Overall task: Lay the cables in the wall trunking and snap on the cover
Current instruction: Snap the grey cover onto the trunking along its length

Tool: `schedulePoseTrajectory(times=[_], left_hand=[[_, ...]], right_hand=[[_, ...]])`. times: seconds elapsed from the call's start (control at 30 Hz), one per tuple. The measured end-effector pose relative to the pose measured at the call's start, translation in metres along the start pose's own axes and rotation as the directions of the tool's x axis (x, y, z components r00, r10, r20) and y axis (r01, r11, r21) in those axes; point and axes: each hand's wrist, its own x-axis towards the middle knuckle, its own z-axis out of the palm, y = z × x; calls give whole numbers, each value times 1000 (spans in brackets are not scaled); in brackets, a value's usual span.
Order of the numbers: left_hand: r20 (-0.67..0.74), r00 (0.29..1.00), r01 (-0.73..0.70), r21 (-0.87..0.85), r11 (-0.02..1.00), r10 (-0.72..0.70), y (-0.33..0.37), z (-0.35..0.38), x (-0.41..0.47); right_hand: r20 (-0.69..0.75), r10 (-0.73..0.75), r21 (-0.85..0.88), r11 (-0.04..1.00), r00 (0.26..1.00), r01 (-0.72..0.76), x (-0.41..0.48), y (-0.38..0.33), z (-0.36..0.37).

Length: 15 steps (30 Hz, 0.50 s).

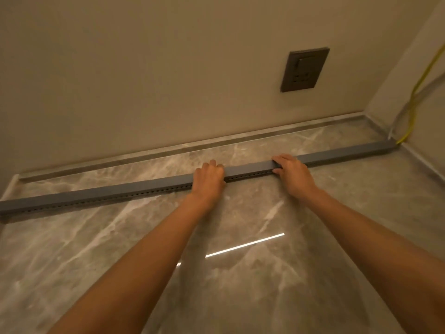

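Both forearms reach out; left hand (209,175) and right hand (290,168) grip the trunking (248,170) (lying on marble floor (240,285)).

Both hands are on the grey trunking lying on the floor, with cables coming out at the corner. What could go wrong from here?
1. The yellow cable leaves the trunking at the right end; pressing the cover could pinch it there.
2. The left hand and right hand press only mid-length, so the far ends may stay unclipped.
3. The trunking lies loose on the glossy floor and may slide.
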Motion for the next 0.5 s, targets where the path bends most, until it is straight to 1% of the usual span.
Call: schedulePoseTrajectory(times=[0.1, 0.17, 0.3, 0.37, 0.5], left_hand=[[-20, 1000, 11, 9, 1000, -11, 25, 6, 13], [-25, 999, 29, 20, 999, -29, 31, 10, 19], [-37, 998, 57, 24, 998, -56, 31, 8, 35], [-48, 997, 67, 22, 998, -65, 29, 8, 44], [-69, 995, 73, 38, 997, -70, 30, 11, 58]], right_hand=[[2, 19, -21, 1000, 1000, -19, 6, 37, -14], [18, 22, -26, 999, 1000, -22, 13, 47, -18], [62, -17, -32, 999, 998, 19, 37, 51, -21], [58, -30, -40, 999, 998, 33, 49, 52, -20], [76, -55, -106, 992, 996, 63, 68, 54, -20]])
